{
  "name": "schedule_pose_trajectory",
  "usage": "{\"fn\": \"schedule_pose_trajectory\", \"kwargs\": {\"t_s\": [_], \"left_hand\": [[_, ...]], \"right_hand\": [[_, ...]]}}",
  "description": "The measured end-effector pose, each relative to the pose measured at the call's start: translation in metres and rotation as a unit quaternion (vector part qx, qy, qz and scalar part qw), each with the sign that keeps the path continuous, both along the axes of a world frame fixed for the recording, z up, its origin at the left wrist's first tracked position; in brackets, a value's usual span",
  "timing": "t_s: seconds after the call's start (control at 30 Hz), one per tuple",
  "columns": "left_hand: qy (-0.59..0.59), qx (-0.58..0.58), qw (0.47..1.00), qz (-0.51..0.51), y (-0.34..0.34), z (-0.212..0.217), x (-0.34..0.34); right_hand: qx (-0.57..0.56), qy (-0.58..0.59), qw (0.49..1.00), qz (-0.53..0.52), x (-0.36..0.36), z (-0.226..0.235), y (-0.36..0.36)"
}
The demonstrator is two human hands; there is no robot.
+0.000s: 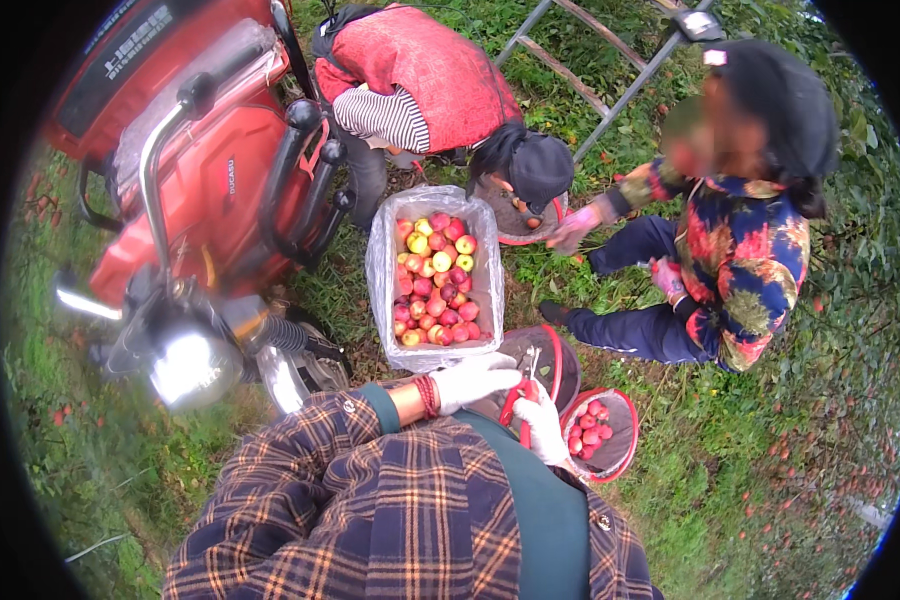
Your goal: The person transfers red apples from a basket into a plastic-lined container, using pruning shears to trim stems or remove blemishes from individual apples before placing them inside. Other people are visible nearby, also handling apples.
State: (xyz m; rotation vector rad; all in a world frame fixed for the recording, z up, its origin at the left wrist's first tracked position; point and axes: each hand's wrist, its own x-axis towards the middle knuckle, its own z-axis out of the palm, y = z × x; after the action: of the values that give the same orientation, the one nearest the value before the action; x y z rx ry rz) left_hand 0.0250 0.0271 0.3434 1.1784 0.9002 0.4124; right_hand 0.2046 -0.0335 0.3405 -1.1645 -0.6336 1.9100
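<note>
My right hand, in a white glove, is closed around small red-handled pruning shears, whose metal tips point away from me. Just left of them is my left hand, also white-gloved, its fingers stretched out toward the shears; whether they touch is unclear. A red beaded band circles my left wrist. Beyond my hands stands a crate lined with clear plastic, holding many red and yellow apples. A dark basket with a red rim sits partly behind my hands. Beside it, another red-rimmed basket holds several red apples.
A red motor vehicle with handlebars stands at the left. A person in a red vest bends over a third basket behind the crate. At the right, a person in a flowered jacket reaches toward that basket. A ladder leans behind them.
</note>
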Motion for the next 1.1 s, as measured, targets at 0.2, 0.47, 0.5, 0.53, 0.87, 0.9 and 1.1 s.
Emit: {"fn": "schedule_pose_trajectory", "kwargs": {"t_s": [0.2,0.47,0.5,0.53,0.87,0.9,1.1], "left_hand": [[0.087,-0.049,0.992,0.082,0.015,-0.072,-0.074],[0.114,-0.345,0.892,0.27,0.018,-0.169,-0.091],[0.131,-0.356,0.885,0.271,0.018,-0.181,-0.089],[0.134,-0.352,0.885,0.273,0.025,-0.189,-0.088],[0.41,-0.074,0.9,0.13,0.138,-0.411,-0.036],[0.472,-0.07,0.876,0.076,0.145,-0.409,-0.025],[0.56,0.078,0.822,0.064,0.184,-0.557,0.003]], "right_hand": [[-0.049,-0.015,0.997,0.05,-0.01,0.006,-0.011],[-0.2,0.159,0.906,-0.337,0.027,-0.052,-0.02],[-0.217,0.164,0.907,-0.321,0.034,-0.067,-0.028],[-0.231,0.252,0.889,-0.304,0.04,-0.084,-0.037],[-0.41,0.303,0.855,-0.093,-0.034,-0.159,-0.124],[-0.447,0.318,0.83,-0.099,-0.037,-0.173,-0.127],[-0.506,0.351,0.766,-0.184,-0.015,-0.227,-0.126]]}}
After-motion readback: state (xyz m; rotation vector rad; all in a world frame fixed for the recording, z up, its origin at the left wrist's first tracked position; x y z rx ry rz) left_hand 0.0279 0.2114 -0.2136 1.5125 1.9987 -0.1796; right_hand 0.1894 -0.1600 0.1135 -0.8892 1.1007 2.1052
